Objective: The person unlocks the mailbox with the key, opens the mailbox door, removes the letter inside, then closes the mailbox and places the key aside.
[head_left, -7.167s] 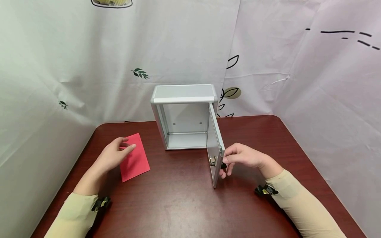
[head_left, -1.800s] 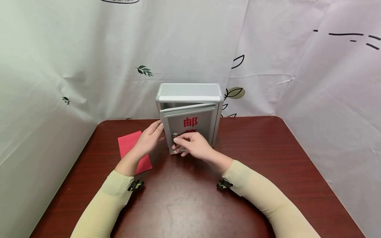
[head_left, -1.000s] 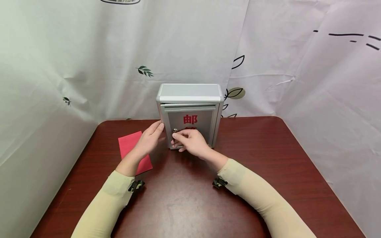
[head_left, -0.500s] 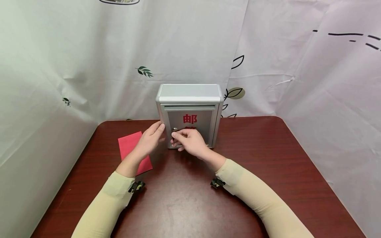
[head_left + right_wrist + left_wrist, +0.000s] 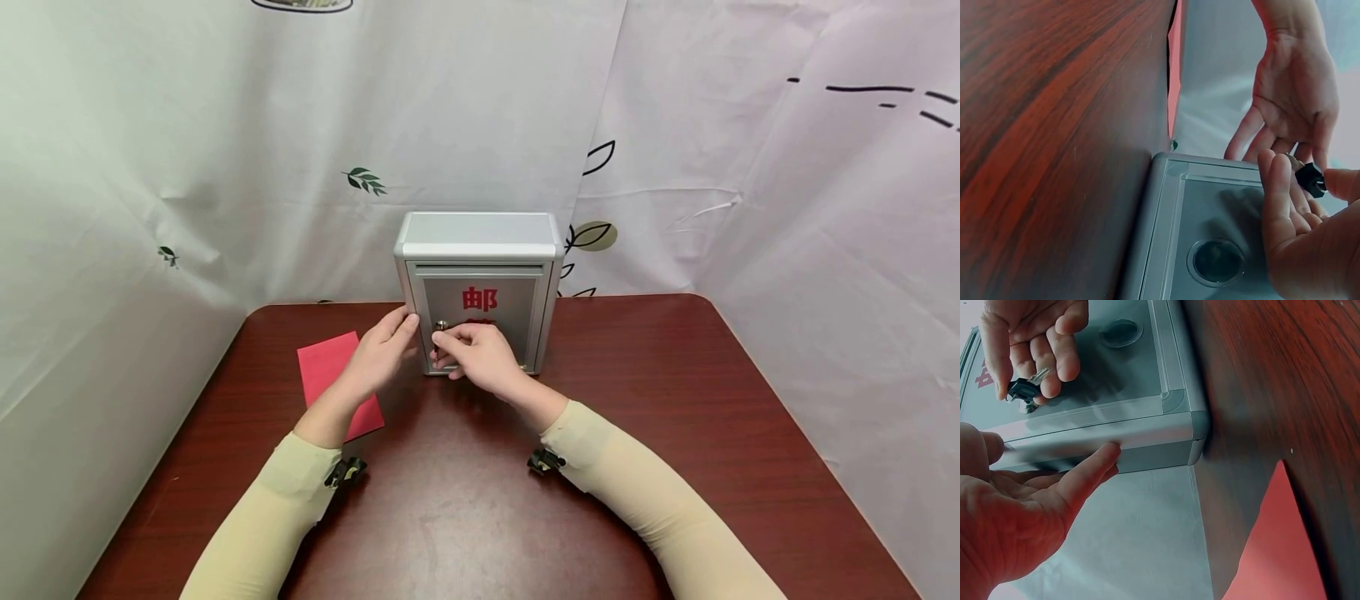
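A silver metal mailbox (image 5: 480, 237) with red lettering stands upright on the table, its door flush in the frame. My right hand (image 5: 483, 358) is at the door's left side, pinching a black-headed key (image 5: 1311, 180) between thumb and fingers at the lock (image 5: 441, 326). In the left wrist view a second bare metal key (image 5: 1040, 376) hangs by the black head. My left hand (image 5: 378, 354) rests against the mailbox's left side, its fingers extended along it and its thumb by the front edge.
A red envelope (image 5: 326, 358) lies on the brown table (image 5: 465, 500), partly under my left forearm and hand in the head view. A round window (image 5: 1216, 261) sits low in the door. White patterned cloth (image 5: 300, 167) hangs behind and at both sides.
The mailbox door stood wide open, then ajar, and has swung shut, my right hand moving with it. My left hand has gone from the envelope to the mailbox's side.
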`<control>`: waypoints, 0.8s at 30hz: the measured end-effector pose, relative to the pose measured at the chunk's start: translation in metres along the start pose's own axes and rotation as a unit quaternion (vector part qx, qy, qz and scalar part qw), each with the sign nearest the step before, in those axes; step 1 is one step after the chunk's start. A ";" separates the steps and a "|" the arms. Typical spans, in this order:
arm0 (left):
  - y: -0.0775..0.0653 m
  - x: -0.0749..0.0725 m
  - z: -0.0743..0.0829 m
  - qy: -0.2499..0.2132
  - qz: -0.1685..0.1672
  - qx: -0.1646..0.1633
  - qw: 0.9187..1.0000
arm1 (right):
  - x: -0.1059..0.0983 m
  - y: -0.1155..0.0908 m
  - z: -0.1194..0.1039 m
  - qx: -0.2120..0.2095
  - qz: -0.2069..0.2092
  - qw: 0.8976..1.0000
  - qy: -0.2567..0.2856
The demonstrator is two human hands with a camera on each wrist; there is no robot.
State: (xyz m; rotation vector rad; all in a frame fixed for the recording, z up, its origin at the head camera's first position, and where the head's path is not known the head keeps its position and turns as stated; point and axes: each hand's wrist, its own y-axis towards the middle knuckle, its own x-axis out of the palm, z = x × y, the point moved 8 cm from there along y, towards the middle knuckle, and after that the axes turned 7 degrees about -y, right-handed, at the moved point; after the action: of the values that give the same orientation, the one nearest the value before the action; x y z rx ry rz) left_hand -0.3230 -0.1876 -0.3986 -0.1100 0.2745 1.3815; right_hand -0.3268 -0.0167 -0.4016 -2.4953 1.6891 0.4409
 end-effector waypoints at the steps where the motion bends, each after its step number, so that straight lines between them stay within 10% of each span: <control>1: 0.000 0.000 0.000 0.003 0.001 -0.002 1.000 | 0.000 0.000 0.000 0.002 -0.001 1.000 0.002; 24: 0.001 0.002 -0.001 0.052 0.028 0.010 0.998 | -0.004 -0.003 -0.003 0.000 0.044 0.998 -0.043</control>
State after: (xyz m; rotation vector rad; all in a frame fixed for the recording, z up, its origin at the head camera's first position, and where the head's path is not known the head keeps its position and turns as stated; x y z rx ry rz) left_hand -0.3241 -0.1855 -0.4002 -0.1593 0.3812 1.4303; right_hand -0.3248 -0.0127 -0.3983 -2.3719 1.7714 0.5470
